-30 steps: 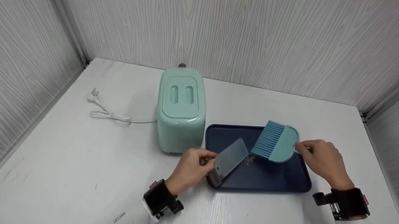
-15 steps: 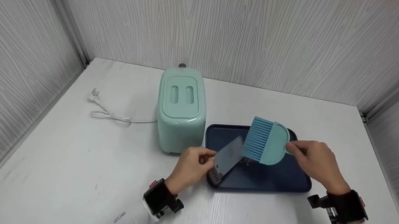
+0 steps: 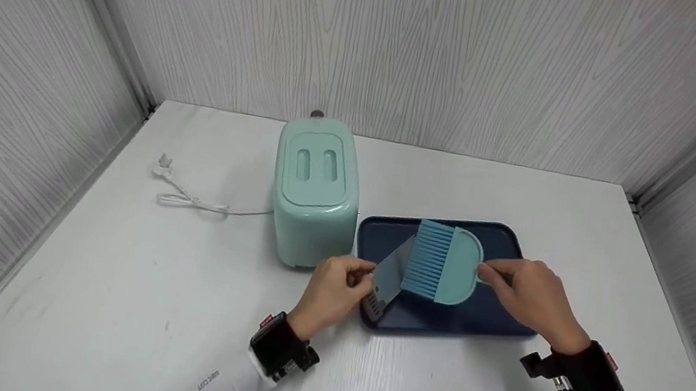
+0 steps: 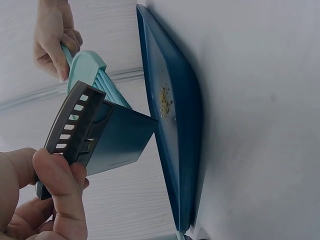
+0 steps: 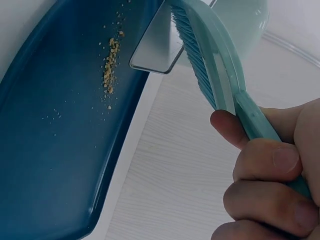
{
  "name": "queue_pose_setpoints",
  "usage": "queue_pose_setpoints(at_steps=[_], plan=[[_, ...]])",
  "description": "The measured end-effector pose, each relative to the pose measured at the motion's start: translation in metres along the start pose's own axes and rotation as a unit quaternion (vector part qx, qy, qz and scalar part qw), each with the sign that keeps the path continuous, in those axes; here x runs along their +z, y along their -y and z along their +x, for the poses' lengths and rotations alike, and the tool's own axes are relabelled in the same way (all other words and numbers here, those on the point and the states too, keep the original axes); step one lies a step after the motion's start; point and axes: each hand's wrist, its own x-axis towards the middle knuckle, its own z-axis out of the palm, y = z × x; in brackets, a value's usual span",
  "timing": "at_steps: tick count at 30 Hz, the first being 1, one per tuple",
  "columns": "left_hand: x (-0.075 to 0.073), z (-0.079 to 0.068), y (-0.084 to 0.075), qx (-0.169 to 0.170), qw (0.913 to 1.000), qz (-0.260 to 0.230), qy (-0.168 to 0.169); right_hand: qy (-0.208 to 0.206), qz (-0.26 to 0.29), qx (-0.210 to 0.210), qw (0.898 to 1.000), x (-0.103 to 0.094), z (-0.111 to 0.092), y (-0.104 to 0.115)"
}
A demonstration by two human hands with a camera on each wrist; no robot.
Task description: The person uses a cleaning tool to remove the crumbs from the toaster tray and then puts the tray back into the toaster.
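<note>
My left hand [image 3: 333, 293] pinches the slotted dark end of a toaster's crumb tray [image 4: 120, 145], a shiny flat metal plate tilted down over a navy tray [image 3: 473, 325]. In the head view, my right hand [image 3: 536, 298] grips the handle of a mint-green brush [image 3: 461, 268]. The brush's blue bristles lie against or just over the plate's upper face; exact contact is hard to tell. On the navy tray under the plate lies a small pile of yellowish crumbs [image 5: 111, 65], hidden by the brush in the head view.
Left of the navy tray stands a mint-green toaster [image 3: 315, 184], its top covered by a lid with two long recesses. Its white cord and plug [image 3: 164, 168] lie on the white table [image 3: 166, 306]. Pale wood-grain panels [image 3: 410, 53] enclose the back and sides.
My right hand and the brush have moved left and slightly toward me, bringing the bristles over the crumb tray. My left hand holds the crumb tray almost still.
</note>
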Motion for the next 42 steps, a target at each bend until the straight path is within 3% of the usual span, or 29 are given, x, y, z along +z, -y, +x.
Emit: queue_pose_setpoints(at_steps=[13, 29, 42], plan=[[0.0, -0.003, 0.0, 0.033, 0.9992, 0.02, -0.005, -0.01, -0.055, 0.002, 0.998, 0.006, 0.0, -0.003], [0.002, -0.005, -0.004, 0.064, 0.9971, 0.04, -0.01, -0.021, -0.078, 0.023, 0.996, 0.007, 0.005, -0.015], [0.002, -0.006, -0.005, 0.085, 0.9949, 0.053, -0.003, -0.053, -0.101, 0.037, 0.993, 0.008, 0.006, -0.021]])
